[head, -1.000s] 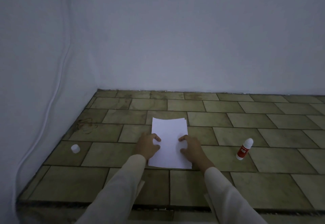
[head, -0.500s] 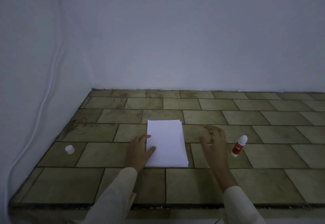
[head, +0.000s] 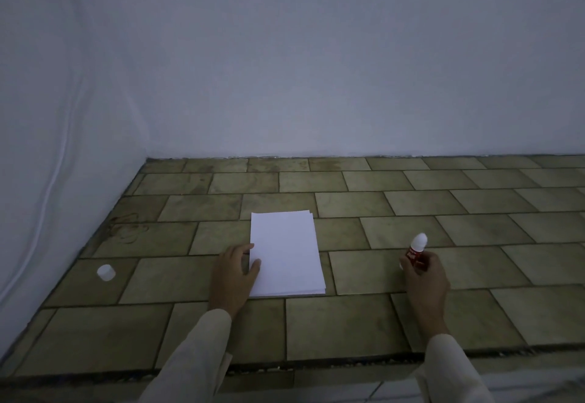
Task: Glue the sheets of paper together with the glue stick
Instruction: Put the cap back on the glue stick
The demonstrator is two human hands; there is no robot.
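A small stack of white paper sheets (head: 285, 253) lies flat on the tiled floor in the middle of the view. My left hand (head: 232, 274) rests on the floor at the stack's left edge, thumb on the paper, fingers relaxed. To the right, my right hand (head: 425, 277) grips the red glue stick (head: 416, 249) around its lower body; the white rounded top points up and away. The glue stick's white cap (head: 106, 272) sits alone on the floor far to the left.
The tiled floor (head: 411, 212) meets a white wall at the back and on the left. A white cable (head: 47, 196) hangs down the left wall. A step edge (head: 316, 366) runs across the front.
My right hand left the paper, moved right and took hold of the glue stick. My left hand slid to the stack's left edge.
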